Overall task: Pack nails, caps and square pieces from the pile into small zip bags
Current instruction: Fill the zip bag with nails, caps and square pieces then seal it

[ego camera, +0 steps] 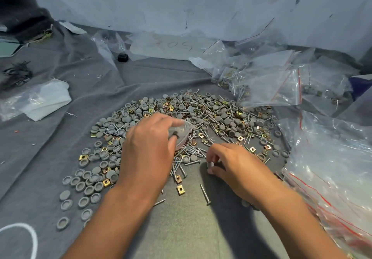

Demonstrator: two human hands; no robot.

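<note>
A wide pile (201, 117) of grey round caps, thin screw-like nails and brass square pieces lies spread on the grey cloth. My left hand (149, 148) is over the pile's near side and grips a small clear zip bag (181, 132) with a few grey caps inside. My right hand (231, 164) hovers low beside it, fingers curled, pinching something small that I cannot make out. Loose nails (187, 154) lie between my two hands. Grey caps (88, 178) trail off to the left.
Filled zip bags with red seals (261, 81) are heaped at the back right. A large clear bag (332, 168) lies at the right edge. White plastic (46, 99) sits at the left, a small black block (123, 57) further back, a pale wall behind.
</note>
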